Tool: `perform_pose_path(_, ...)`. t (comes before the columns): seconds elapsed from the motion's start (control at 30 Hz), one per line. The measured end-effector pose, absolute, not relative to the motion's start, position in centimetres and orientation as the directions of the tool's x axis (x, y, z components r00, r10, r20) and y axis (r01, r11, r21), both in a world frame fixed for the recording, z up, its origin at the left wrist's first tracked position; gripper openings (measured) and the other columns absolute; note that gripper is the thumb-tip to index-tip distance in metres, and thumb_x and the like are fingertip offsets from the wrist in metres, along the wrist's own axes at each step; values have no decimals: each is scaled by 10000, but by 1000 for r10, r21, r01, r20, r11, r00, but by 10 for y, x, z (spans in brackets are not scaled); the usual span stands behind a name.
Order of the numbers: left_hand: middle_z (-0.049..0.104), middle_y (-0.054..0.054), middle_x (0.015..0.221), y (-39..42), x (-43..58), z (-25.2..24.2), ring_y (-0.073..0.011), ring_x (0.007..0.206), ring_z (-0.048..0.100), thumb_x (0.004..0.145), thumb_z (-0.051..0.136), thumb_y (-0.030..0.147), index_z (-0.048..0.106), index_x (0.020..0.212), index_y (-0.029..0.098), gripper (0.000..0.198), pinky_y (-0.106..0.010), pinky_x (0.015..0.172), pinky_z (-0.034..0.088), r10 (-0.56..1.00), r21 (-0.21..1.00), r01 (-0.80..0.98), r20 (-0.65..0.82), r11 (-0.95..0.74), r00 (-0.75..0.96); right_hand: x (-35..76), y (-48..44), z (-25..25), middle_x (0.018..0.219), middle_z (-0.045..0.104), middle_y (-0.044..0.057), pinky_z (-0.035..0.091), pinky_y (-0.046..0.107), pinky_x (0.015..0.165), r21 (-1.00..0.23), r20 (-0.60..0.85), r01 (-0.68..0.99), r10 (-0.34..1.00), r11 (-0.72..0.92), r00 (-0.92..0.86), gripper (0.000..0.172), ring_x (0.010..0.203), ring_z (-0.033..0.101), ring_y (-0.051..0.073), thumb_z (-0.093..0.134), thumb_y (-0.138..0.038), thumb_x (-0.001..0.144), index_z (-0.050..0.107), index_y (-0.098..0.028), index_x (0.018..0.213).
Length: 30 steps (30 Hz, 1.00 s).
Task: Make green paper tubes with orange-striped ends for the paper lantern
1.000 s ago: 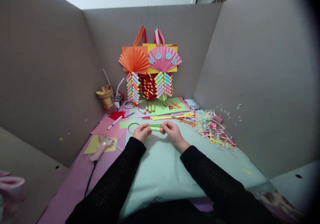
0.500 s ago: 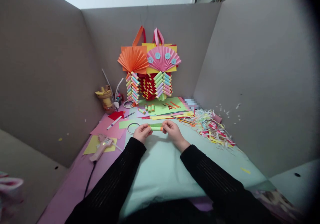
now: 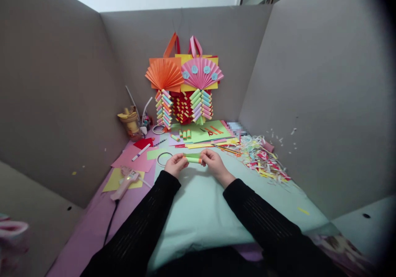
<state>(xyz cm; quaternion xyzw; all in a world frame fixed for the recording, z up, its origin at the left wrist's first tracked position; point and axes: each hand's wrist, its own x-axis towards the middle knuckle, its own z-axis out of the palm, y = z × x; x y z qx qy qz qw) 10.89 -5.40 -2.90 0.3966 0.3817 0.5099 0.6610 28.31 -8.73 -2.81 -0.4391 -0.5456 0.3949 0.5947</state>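
A partly rolled green paper (image 3: 193,160) with orange ends is held level above the light-blue table cover. My left hand (image 3: 176,165) pinches its left end, and my right hand (image 3: 213,163) grips the right end. Just left of my left hand lies a tape ring (image 3: 163,159). Beyond my hands, several finished green rolls (image 3: 185,134) with orange ends rest near a green sheet (image 3: 221,129).
A pink glue gun (image 3: 126,183) lies at the left on yellow paper. Paper shreds (image 3: 262,157) are heaped at the right. An orange fan decoration (image 3: 165,75) and a pink one (image 3: 202,73) hang on the grey back panel. A marker (image 3: 141,152) lies on pink paper.
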Motion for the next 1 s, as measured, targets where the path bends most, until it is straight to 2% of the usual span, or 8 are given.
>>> perform_pose_path(0.4,644,12,662,-55,111,-31,-103,580,620,520,803,216,595,833,135,384,-273,675,535,979,908,-386,-101,164,180,282,-90,-28,537,478,-42,361,246,509,-931,357,126,925,342,131,204,503,435,117,535,-377,802,496,-204,700)
perform_pose_path(0.57,673,-21,711,-56,112,-30,-123,629,642,538,793,212,624,846,121,363,-281,700,536,975,913,-373,-89,162,206,281,-90,-26,547,448,-45,339,244,506,-922,377,159,914,354,151,207,514,411,119,524,-377,802,481,-210,690)
perform_pose_path(1.0,688,-36,695,-58,114,-31,-134,607,651,528,799,245,633,831,111,370,-275,674,532,977,925,-350,-80,145,195,282,-88,-29,543,428,-52,327,241,504,-924,381,117,902,364,202,204,516,387,117,540,-352,795,471,-212,664)
